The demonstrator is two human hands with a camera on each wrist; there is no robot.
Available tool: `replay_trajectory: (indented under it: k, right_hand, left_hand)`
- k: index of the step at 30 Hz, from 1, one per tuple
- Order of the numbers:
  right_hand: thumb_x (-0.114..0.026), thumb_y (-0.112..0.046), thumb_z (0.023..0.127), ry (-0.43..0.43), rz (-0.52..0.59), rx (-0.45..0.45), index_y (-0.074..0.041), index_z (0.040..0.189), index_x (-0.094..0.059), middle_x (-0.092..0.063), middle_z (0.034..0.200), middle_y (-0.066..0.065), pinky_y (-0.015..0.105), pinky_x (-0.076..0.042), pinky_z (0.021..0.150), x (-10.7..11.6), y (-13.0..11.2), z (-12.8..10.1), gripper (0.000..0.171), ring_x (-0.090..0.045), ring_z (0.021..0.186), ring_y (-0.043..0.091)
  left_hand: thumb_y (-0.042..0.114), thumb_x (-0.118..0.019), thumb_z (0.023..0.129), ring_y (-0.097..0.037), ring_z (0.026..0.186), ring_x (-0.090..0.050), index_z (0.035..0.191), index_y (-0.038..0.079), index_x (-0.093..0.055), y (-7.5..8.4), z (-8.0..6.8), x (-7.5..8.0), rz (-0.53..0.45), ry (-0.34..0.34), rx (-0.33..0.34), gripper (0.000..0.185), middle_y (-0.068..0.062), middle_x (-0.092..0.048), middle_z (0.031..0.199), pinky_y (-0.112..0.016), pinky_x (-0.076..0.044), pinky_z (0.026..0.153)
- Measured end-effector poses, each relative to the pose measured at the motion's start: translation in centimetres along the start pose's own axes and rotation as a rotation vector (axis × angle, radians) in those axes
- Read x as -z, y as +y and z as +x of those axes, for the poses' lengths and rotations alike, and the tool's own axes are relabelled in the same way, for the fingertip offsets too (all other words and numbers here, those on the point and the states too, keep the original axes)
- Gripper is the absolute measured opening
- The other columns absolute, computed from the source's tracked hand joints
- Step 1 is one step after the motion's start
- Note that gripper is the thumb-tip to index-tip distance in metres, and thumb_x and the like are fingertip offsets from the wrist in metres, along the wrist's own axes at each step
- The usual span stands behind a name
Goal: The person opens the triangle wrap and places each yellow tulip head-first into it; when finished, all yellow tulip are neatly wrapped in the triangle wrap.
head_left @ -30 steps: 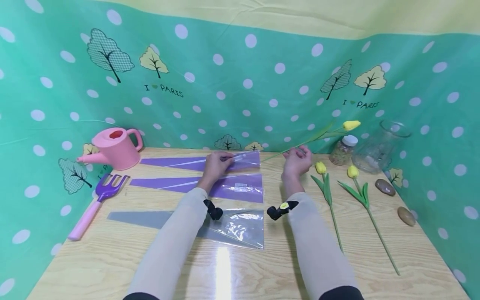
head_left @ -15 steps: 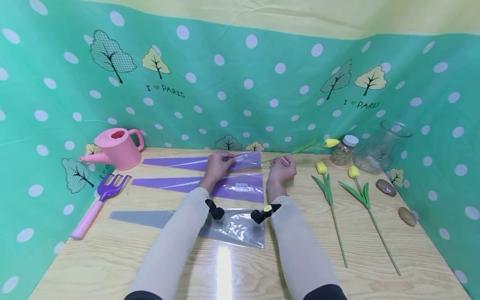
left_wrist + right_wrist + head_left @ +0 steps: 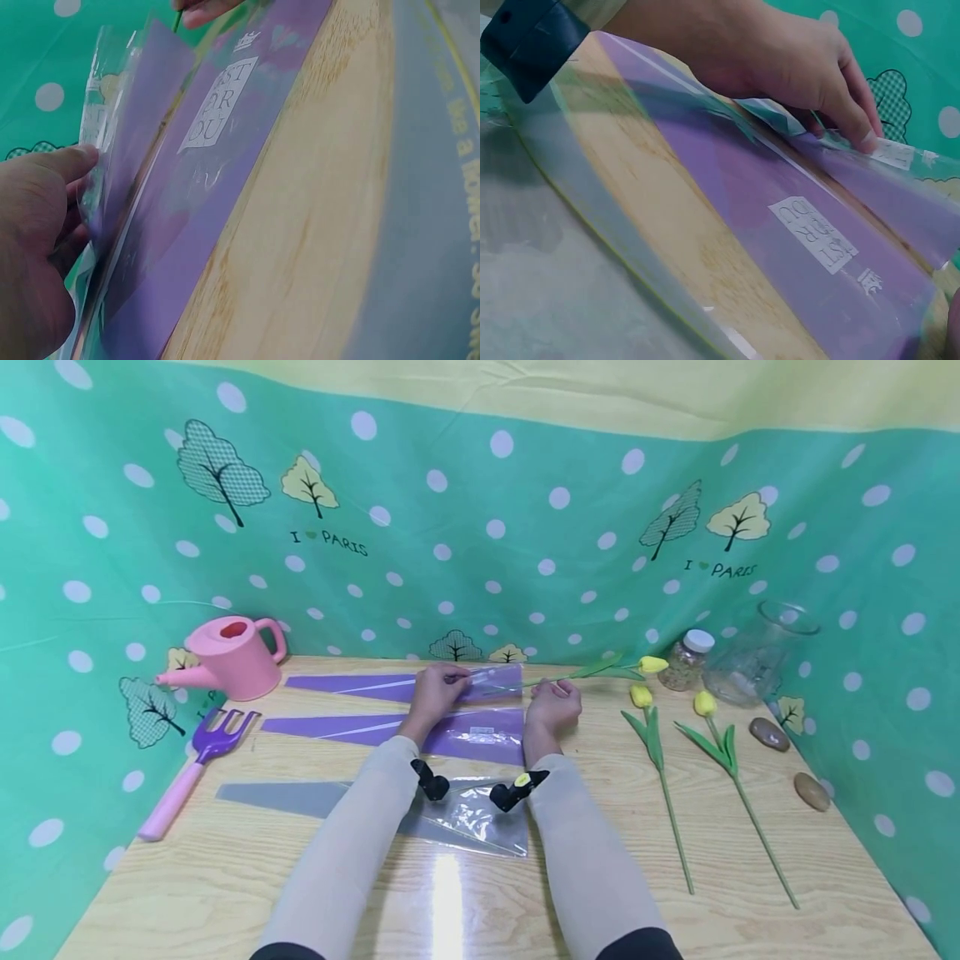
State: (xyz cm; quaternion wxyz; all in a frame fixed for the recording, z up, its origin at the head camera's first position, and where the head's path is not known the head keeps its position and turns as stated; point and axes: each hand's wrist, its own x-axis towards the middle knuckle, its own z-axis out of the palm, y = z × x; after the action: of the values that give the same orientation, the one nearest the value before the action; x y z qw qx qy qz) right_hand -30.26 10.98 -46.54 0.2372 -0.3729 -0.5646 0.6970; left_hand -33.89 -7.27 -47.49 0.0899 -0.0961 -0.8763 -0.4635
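Fingers of the left hand [image 3: 433, 693] pinch the far purple sleeve [image 3: 390, 685] open; at 3 o'clock, the right hand [image 3: 553, 705] grips a yellow tulip [image 3: 600, 671] above the worktop [image 3: 750, 893].

Your left hand [image 3: 433, 692] reaches forward, fingers curled in a pinch (thumb on top). Your right hand [image 3: 553, 706] sits just beside it, fingers curled.

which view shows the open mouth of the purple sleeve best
The left wrist view: the left hand lifts the clear layer of the purple sleeve, so the gap shows. The right wrist view shows it from the side; the head view shows it small and far.
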Motion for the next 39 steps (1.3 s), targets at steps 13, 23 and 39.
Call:
replay_trajectory:
  k: [13, 23, 39]
  right_hand:
    - [-0.079, -0.010, 0.089, 0.020, -0.054, 0.024, -0.008, 0.110, -0.071, -0.075, 0.101, 0.010, 0.026, -0.063, 0.076, -0.5, 0.6, -0.4, 0.022, -0.076, 0.087, 0.020]
    - [-0.080, -0.009, 0.087, 0.017, -0.078, 0.042, -0.008, 0.110, -0.070, -0.073, 0.100, 0.010, 0.026, -0.063, 0.077, -0.5, 0.7, -0.6, 0.026, -0.075, 0.088, 0.021]
    - [-0.076, -0.009, 0.093, -0.335, -0.077, 0.249, -0.003, 0.120, -0.069, -0.067, 0.097, -0.006, 0.026, -0.059, 0.092, 3.7, -4.5, 5.9, 0.029, -0.066, 0.093, 0.009]
  left_hand:
    - [0.018, -0.077, 0.094, -0.030, 0.117, -0.069, 0.108, 0.010, -0.081, 0.0, 0.1, -0.2, 0.015, 0.001, -0.007, 0.017, -0.011, -0.077, 0.117, -0.044, -0.052, 0.109]
    - [0.018, -0.076, 0.094, -0.030, 0.117, -0.069, 0.107, 0.010, -0.081, 0.0, 0.2, -0.3, 0.004, 0.000, -0.009, 0.016, -0.011, -0.078, 0.116, -0.045, -0.051, 0.109]
    - [0.018, -0.076, 0.094, -0.030, 0.117, -0.068, 0.108, 0.010, -0.080, -0.2, 0.1, 0.0, -0.004, -0.020, 0.009, 0.017, -0.012, -0.077, 0.117, -0.044, -0.051, 0.110]
